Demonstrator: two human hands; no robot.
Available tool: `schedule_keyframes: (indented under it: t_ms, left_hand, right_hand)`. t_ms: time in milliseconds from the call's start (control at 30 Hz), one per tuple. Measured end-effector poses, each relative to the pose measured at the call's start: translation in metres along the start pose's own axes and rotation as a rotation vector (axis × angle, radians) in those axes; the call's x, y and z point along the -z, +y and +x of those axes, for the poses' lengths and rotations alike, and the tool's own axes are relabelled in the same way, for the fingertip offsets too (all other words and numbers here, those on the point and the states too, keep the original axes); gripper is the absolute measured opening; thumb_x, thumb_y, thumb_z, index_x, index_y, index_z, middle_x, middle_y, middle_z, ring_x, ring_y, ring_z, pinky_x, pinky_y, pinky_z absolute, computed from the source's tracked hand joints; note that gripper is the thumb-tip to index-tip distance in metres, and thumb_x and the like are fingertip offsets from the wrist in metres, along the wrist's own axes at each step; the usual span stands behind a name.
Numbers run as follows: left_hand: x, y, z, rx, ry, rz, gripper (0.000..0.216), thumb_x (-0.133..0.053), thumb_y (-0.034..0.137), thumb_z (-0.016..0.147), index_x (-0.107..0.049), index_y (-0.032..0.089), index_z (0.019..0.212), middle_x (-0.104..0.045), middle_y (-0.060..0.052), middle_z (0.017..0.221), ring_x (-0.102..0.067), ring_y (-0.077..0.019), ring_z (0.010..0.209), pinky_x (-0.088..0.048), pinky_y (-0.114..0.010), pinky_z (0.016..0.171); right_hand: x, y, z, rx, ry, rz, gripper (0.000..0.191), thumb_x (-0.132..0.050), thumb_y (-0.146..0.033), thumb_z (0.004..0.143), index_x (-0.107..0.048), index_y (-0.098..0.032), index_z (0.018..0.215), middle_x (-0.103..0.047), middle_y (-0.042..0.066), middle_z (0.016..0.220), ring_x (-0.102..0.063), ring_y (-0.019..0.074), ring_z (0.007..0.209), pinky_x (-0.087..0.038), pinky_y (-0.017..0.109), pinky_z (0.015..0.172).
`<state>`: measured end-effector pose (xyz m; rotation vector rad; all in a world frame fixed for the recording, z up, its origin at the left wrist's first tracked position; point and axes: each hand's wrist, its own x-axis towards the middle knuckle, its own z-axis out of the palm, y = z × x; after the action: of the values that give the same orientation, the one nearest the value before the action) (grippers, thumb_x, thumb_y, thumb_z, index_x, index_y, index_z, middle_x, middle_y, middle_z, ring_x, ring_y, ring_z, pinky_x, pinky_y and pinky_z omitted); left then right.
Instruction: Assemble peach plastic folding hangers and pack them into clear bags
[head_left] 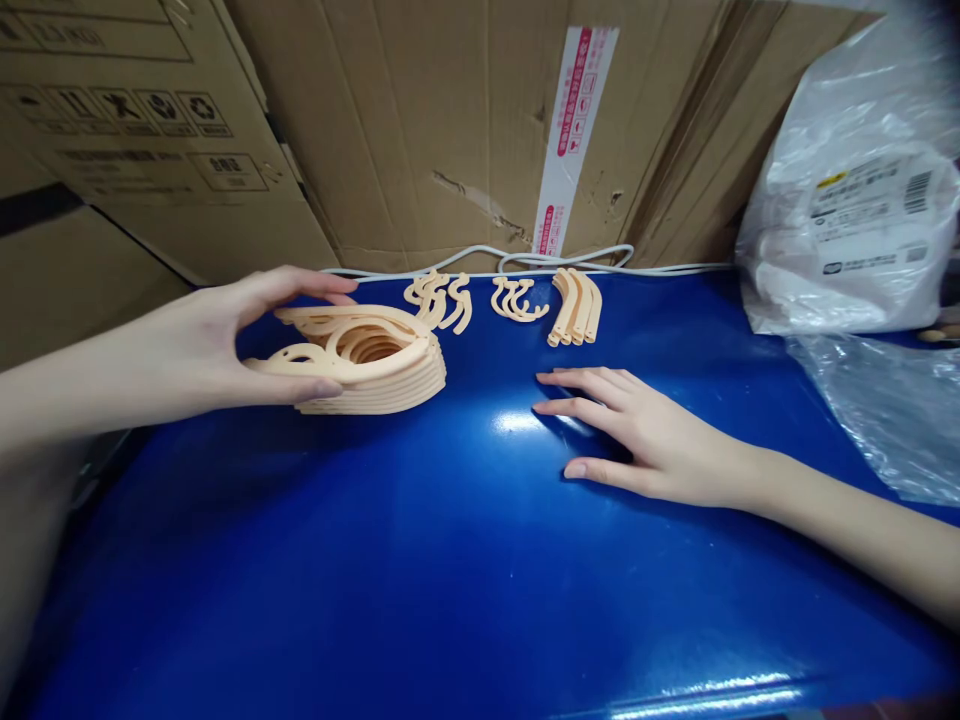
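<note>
My left hand (pixel 225 345) grips the left end of a stack of flat peach-coloured plastic cut-out sheets (pixel 375 365) resting on the blue table (pixel 450 560), thumb below and fingers over the top. My right hand (pixel 637 430) lies flat on the blue surface to the right of the stack, fingers stretched out and holding nothing. Behind, near the table's back edge, lie small peach hook-shaped pieces (pixel 439 298), a second little group of hooks (pixel 516 298) and a bundle of curved peach strips (pixel 575 305).
Cardboard boxes (pixel 465 120) wall off the back and left. A white cable (pixel 570 262) runs along the table's back edge. A white plastic bag with labels (pixel 855 200) and clear plastic film (pixel 885 410) lie at the right.
</note>
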<state>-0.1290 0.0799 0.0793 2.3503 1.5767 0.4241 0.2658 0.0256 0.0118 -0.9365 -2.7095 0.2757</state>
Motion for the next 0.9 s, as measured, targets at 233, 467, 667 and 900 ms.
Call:
schedule_keyframes:
  t_ms: [233, 467, 667, 900]
  left_hand:
    - [-0.0046, -0.007, 0.0028, -0.029, -0.015, 0.027, 0.079, -0.071, 0.065, 0.065, -0.053, 0.042, 0.138, -0.063, 0.005, 0.137, -0.063, -0.0334, 0.125, -0.056, -0.046, 0.097]
    - [-0.0057, -0.0098, 0.0041, -0.008, -0.027, 0.076, 0.082, -0.068, 0.071, 0.064, -0.049, 0.046, 0.14, -0.061, 0.006, 0.14, -0.062, -0.0338, 0.126, -0.05, -0.051, 0.105]
    - [-0.0055, -0.0093, 0.004, 0.008, -0.03, 0.097, 0.087, -0.067, 0.074, 0.064, -0.046, 0.046, 0.143, -0.062, 0.005, 0.139, -0.063, -0.0343, 0.125, -0.051, -0.051, 0.104]
    - [-0.0033, -0.0102, 0.0017, 0.018, -0.016, -0.024, 0.085, -0.068, 0.078, 0.068, -0.047, 0.048, 0.145, -0.058, 0.008, 0.147, -0.057, -0.0325, 0.134, -0.049, -0.047, 0.11]
  right_hand:
    - [-0.0005, 0.0019, -0.0002, 0.003, 0.0, 0.0, 0.052, -0.056, -0.053, 0.099, -0.057, -0.022, 0.14, -0.051, 0.015, 0.152, -0.05, 0.0307, 0.137, -0.045, 0.053, 0.107]
    - [-0.0006, 0.0016, -0.0002, 0.001, -0.004, -0.003, 0.051, -0.055, -0.054, 0.1, -0.057, -0.022, 0.14, -0.051, 0.015, 0.152, -0.05, 0.0302, 0.138, -0.045, 0.052, 0.107]
    - [-0.0002, 0.0021, 0.0014, 0.004, -0.001, -0.007, 0.051, -0.055, -0.053, 0.1, -0.057, -0.021, 0.139, -0.051, 0.016, 0.152, -0.05, 0.0308, 0.137, -0.045, 0.053, 0.107]
    - [0.0, 0.0017, 0.0003, 0.008, -0.001, -0.003, 0.051, -0.055, -0.053, 0.1, -0.057, -0.021, 0.139, -0.051, 0.016, 0.152, -0.051, 0.0309, 0.137, -0.045, 0.053, 0.107]
